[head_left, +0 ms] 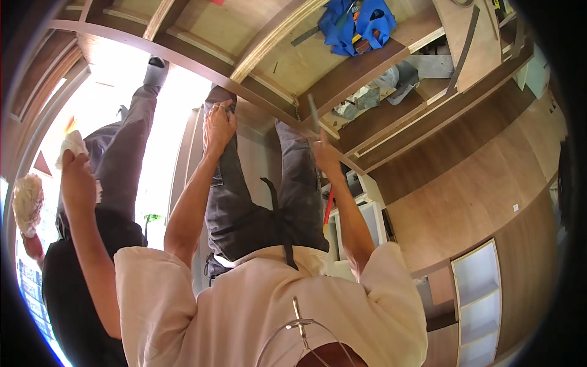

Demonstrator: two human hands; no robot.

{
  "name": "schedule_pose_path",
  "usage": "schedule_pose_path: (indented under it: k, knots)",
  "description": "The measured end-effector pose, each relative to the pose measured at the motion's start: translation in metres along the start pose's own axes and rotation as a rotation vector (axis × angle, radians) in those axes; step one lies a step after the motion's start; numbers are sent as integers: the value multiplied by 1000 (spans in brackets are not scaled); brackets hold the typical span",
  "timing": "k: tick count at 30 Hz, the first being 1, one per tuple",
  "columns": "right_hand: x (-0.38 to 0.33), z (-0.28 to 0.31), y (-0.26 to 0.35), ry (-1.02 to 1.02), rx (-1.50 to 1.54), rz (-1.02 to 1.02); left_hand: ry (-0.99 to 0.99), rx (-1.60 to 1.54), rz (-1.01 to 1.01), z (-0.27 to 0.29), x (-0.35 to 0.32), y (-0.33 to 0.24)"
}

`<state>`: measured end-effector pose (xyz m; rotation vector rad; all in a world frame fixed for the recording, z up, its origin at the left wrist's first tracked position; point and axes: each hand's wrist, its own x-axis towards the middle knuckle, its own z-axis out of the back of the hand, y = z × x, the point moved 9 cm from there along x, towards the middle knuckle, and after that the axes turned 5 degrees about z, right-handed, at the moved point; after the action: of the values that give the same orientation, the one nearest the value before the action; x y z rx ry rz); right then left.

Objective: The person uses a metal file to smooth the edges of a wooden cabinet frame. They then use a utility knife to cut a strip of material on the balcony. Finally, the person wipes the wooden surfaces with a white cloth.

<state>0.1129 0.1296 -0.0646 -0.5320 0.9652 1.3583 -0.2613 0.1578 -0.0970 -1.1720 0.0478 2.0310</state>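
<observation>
Woodwork's partway: we're pressing the left hand [219, 125], closed on a small pale wad, against the brown wooden frame rail [269, 104], while the right hand [326, 156] is gripping a thin grey-green tool [313, 113] there. Panels looking unfinished.

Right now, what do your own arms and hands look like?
Both arms wear short cream sleeves ending above the elbow, and the forearms are bare. The left hand and right hand have no gloves. No watch or ring shows.
</observation>
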Motion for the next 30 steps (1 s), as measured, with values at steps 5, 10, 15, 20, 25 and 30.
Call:
schedule_pose_path:
  k: [5, 10, 15, 20, 25, 30]
  knots:
    - [10, 20, 3, 175, 58, -64, -4, 28, -81, -7, -4, -7]
    - [22, 32, -3, 104, 121, -76, -21, -24, -9, -8, -4, 4]
    - [31, 47, -4, 43, 105, 40, -88, 16, -169, 0, -11, -10]
    - [40, 72, -14, 64, 114, -112, -6, -78, 5, 0, -6, 2]
    - [53, 81, -14, 141, 153, -153, -38, -46, -82, 6, -7, -2]
    - [60, 93, -50, 74, 238, -455, -10, -80, 10, 0, -4, 14]
